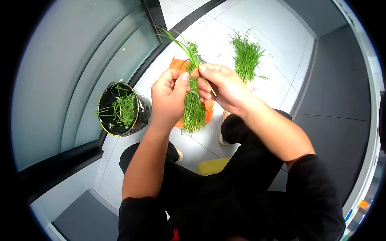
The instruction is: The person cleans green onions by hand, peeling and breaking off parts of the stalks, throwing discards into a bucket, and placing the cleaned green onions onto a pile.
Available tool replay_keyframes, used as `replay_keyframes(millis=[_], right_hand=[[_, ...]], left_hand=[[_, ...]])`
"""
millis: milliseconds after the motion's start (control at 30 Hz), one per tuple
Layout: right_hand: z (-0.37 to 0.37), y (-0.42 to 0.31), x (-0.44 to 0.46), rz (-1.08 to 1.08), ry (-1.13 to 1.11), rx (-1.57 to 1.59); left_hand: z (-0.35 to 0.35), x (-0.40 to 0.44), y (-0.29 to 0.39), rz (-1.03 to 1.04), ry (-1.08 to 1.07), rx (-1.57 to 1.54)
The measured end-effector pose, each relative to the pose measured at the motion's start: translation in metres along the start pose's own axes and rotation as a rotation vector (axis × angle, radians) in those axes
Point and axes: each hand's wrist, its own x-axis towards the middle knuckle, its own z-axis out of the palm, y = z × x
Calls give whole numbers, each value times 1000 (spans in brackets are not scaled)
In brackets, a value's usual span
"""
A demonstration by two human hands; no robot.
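Note:
A few green garlic chives (pixel 187 49) are pinched between the thumb and fingers of my right hand (pixel 221 82), leaves pointing up and left, a pale stem end hanging below. Close beside it, my left hand (pixel 171 94) is closed, thumb pressed to the fingers; what it pinches, if anything, is too small to make out. Beneath both hands a long bundle of garlic chives (pixel 194 112) lies on an orange sheet (pixel 209 110) on the floor, partly hidden by the hands. Another pile of garlic chives (pixel 246 56) rests on the floor farther off to the right.
A bin (pixel 142 114) lined with a black bag stands at the left, with loose green leaves inside. Behind it runs a frosted glass panel (pixel 80 80) with a black frame. A yellow-green object (pixel 211 166) shows between my legs. Grey panels (pixel 333 88) border the right.

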Motion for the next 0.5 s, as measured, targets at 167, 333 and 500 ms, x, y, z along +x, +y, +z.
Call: replay_keyframes(millis=[167,333,500], right_hand=[[-1,22,15,23,63,69],[5,25,27,6,-38,73],[14,29,23,105,-224,216]], left_hand=[[-25,-12,3,-13,-94,60],[-48,-16,0,-35,-148,167],[-41,-17,4,-48,-15,105]])
